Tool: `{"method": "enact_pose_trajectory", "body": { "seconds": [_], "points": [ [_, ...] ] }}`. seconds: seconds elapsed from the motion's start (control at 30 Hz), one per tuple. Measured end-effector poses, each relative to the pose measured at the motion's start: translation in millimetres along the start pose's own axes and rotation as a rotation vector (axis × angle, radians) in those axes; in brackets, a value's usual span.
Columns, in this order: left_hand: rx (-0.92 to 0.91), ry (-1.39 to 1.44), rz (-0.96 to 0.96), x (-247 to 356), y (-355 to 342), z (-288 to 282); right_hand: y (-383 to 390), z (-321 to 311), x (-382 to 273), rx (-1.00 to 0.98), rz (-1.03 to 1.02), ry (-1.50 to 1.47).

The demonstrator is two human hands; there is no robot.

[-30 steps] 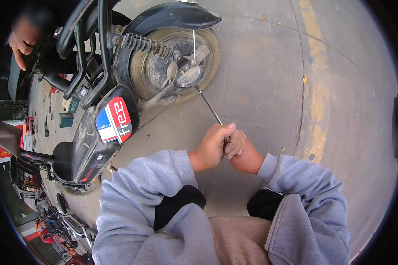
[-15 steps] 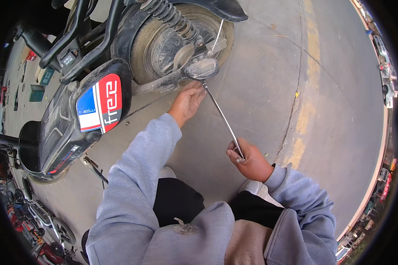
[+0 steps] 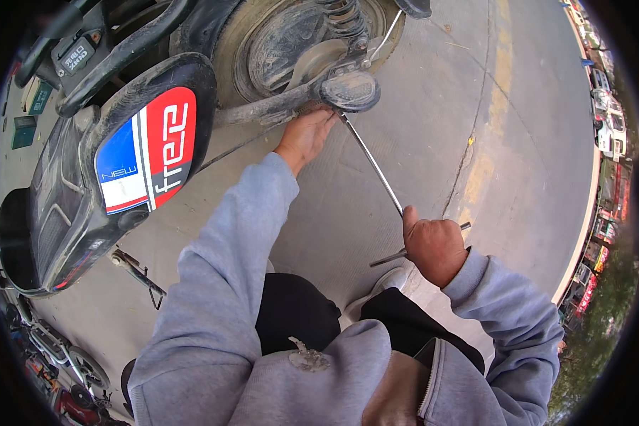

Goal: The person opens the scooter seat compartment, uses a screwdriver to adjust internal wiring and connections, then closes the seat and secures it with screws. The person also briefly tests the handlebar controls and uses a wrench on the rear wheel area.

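Note:
A long chrome T-handle wrench (image 3: 376, 169) slants from a dusty oval part (image 3: 349, 90) on the electric bike down to my right hand (image 3: 437, 245). That hand is closed in a fist round the crossbar, whose ends stick out on both sides. My left hand (image 3: 307, 138) is raised under the oval part, beside the wrench's far end. Its fingers are bent and pressed together; the fingertips and whatever they hold are hidden. A dirty metal arm (image 3: 263, 110) runs left from the oval part, below the bike's rear wheel (image 3: 270, 57).
The bike's black body with a red, white and blue panel (image 3: 145, 153) fills the left, its stand (image 3: 138, 273) reaching the concrete. A coil spring (image 3: 344, 18) rises above the wheel. Other bikes (image 3: 71, 355) stand at lower left, and parked vehicles (image 3: 609, 124) line the far right.
My right hand has shifted right and turned, now over the crossbar. My view has moved closer to the bike. The left hand stays beneath the oval part.

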State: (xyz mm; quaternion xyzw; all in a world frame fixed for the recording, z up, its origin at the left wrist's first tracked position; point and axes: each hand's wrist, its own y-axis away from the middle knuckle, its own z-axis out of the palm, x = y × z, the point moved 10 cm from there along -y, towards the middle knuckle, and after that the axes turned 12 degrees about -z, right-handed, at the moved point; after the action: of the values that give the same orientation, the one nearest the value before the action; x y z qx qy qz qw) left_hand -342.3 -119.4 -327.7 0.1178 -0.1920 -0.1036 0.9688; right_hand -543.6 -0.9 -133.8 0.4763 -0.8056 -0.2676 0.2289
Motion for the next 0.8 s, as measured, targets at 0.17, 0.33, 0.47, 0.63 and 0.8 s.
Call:
{"method": "enact_pose_trajectory", "body": {
  "seconds": [0.17,0.33,0.47,0.63,0.8],
  "points": [
    [0.03,-0.04,0.022,-1,3,1,-10,-2,14,-0.228,0.007,-0.324],
    [0.059,-0.027,0.042,1,5,6,-34,19,24,-0.371,0.081,-0.686],
    [0.135,-0.061,0.025,-1,8,6,-48,25,19,-0.424,0.095,-1.208],
    [0.13,-0.081,0.011,1,11,10,-62,20,18,-0.538,-0.009,-1.126],
    [0.147,-0.16,-0.015,-3,11,6,-62,15,27,-0.463,0.034,-1.017]
  ]
}}
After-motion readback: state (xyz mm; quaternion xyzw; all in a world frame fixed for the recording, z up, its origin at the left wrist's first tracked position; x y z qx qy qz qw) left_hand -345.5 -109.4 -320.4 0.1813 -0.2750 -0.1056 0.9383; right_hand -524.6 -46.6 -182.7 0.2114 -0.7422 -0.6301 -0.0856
